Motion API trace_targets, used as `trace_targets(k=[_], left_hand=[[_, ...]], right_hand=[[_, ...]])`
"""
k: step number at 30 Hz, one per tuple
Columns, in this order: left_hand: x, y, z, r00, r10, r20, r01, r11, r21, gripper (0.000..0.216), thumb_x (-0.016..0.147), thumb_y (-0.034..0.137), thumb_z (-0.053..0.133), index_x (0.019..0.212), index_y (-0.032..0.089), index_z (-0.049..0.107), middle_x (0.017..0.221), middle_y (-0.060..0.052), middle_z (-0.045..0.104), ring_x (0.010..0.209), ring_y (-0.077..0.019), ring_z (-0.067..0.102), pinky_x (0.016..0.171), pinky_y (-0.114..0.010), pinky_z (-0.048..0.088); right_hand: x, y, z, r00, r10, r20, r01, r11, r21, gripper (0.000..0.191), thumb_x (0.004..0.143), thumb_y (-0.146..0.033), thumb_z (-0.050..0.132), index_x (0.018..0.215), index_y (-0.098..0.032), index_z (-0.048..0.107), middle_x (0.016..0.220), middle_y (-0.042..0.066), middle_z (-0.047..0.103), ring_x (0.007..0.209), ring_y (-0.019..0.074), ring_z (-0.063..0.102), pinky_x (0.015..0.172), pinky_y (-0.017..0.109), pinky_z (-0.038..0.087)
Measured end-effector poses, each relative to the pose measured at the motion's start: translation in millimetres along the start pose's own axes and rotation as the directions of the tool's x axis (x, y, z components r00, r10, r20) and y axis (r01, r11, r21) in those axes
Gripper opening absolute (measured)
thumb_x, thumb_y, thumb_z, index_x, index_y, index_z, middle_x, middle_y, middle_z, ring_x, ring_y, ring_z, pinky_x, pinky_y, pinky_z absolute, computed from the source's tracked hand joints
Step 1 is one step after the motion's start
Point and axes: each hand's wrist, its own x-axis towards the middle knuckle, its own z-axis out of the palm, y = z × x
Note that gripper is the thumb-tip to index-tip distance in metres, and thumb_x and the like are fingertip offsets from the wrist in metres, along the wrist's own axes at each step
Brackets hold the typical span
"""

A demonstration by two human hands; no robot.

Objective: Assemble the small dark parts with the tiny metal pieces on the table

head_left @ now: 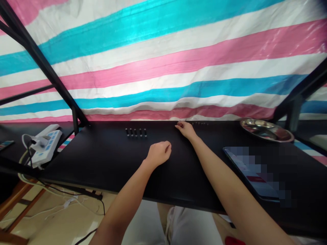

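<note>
My left hand (159,152) rests low over the middle of the black table, its fingers curled closed; whatever they may hold is hidden. Farther back, my right hand (186,130) reaches to the table's rear edge with its fingertips pinched together. Anything in that pinch is too small to make out. Just right of it lies a row of several tiny pieces (201,123), too small to name. Left of both hands, several small dark cylinders with light ends (136,132) stand in a row, apart from either hand.
A round shiny metal tray (267,130) sits at the back right. Nearer, a phone-like dark slab (251,177) lies beside my right forearm. At the left is a white power strip (47,149) with cables. Black metal bars (43,64) flank the table (102,160); a striped sheet (163,68) hangs behind.
</note>
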Motion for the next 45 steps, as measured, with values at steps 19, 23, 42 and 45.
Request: trace_targets(k=[19, 23, 42, 45], left_hand=[[0, 0, -1, 1.000, -0.006, -0.004, 0.006, 1.000, -0.006, 0.023, 0.085, 0.025, 0.038, 0.085, 0.020, 0.060, 0.075, -0.001, 0.063, 0.066, -0.0124, 0.057, 0.059, -0.022, 0.038], [0, 0, -1, 1.000, -0.009, -0.008, 0.009, 1.000, -0.005, 0.023, 0.085, 0.025, 0.038, 0.085, 0.020, 0.061, 0.075, -0.001, 0.064, 0.068, -0.0128, 0.058, 0.061, -0.022, 0.039], [4, -9, -8, 0.894, -0.381, -0.234, 0.378, 0.924, -0.058, 0.022, 0.085, 0.026, 0.040, 0.096, 0.021, 0.059, 0.075, -0.003, 0.063, 0.072, -0.0162, 0.060, 0.065, -0.024, 0.041], [4, -10, -15, 0.839, -0.478, -0.259, 0.473, 0.877, -0.087, 0.025, 0.084, 0.025, 0.041, 0.103, 0.021, 0.057, 0.075, -0.004, 0.064, 0.074, -0.0190, 0.061, 0.067, -0.027, 0.042]], right_hand=[[0, 2, -2, 0.995, 0.042, 0.095, -0.027, 0.988, -0.149, 0.018, 0.078, -0.019, 0.051, 0.091, -0.014, 0.062, 0.094, 0.012, 0.064, 0.083, 0.0194, 0.060, 0.079, 0.032, 0.046], [0, 3, -3, 0.995, 0.036, 0.091, -0.022, 0.989, -0.148, 0.022, 0.077, -0.024, 0.053, 0.094, -0.013, 0.062, 0.092, 0.012, 0.063, 0.079, 0.0191, 0.058, 0.077, 0.032, 0.045], [-27, -27, -24, 0.961, 0.143, -0.237, -0.123, 0.988, 0.098, 0.023, 0.065, -0.022, 0.047, 0.088, -0.018, 0.050, 0.069, 0.002, 0.053, 0.065, 0.0164, 0.049, 0.070, 0.033, 0.042], [-38, -42, -33, 0.952, 0.161, -0.262, -0.138, 0.985, 0.104, 0.017, 0.065, -0.020, 0.046, 0.082, -0.019, 0.047, 0.069, 0.002, 0.053, 0.066, 0.0171, 0.049, 0.071, 0.033, 0.042]])
